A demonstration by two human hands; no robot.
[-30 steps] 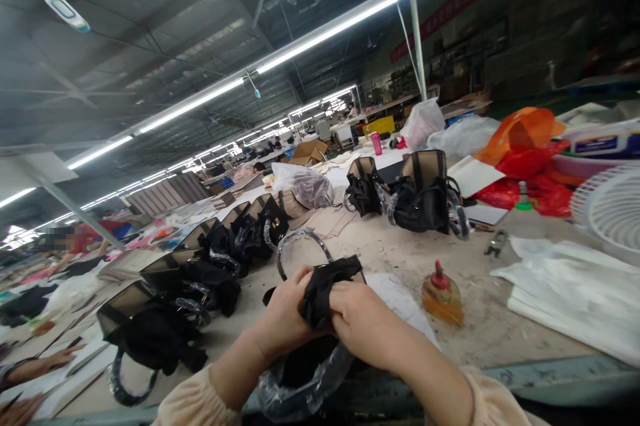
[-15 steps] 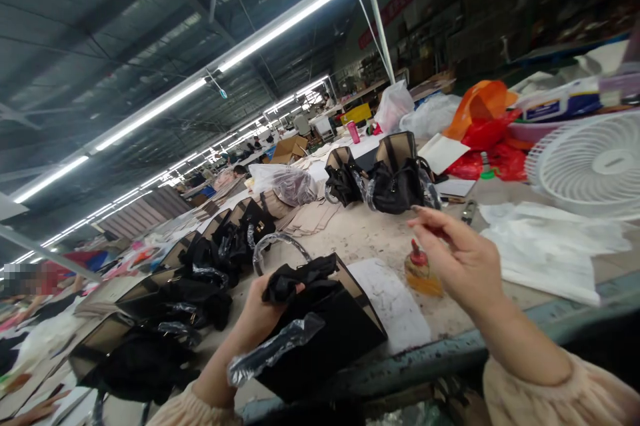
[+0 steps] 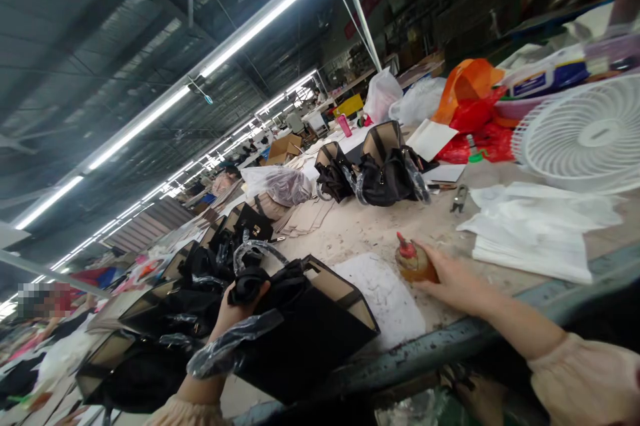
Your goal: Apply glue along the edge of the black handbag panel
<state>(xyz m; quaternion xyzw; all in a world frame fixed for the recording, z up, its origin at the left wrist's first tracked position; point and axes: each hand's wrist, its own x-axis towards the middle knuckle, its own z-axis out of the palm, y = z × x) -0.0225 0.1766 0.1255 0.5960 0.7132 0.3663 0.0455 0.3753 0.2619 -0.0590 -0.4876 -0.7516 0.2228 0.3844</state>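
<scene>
My left hand (image 3: 243,299) is closed on the bunched black cloth of a black handbag (image 3: 305,329). The bag lies tilted at the table's front edge, its beige inside facing right and its handles wrapped in clear plastic. On the right, my right hand (image 3: 447,276) grips a squat bottle of amber liquid (image 3: 417,265) with a red tip. Its far fingers are hidden behind the bottle, which stands beside a white sheet of paper (image 3: 380,293).
More black handbags (image 3: 165,306) line the left, and two others (image 3: 385,169) stand farther back. To the right are nippers (image 3: 459,199), crumpled white sheets (image 3: 535,226) and a white fan (image 3: 590,136). The worn metal table edge (image 3: 450,339) runs along the front.
My right hand has come down from above the bottle, where its fingertips were pinched, and now holds its side. My left hand and the bag have shifted slightly left.
</scene>
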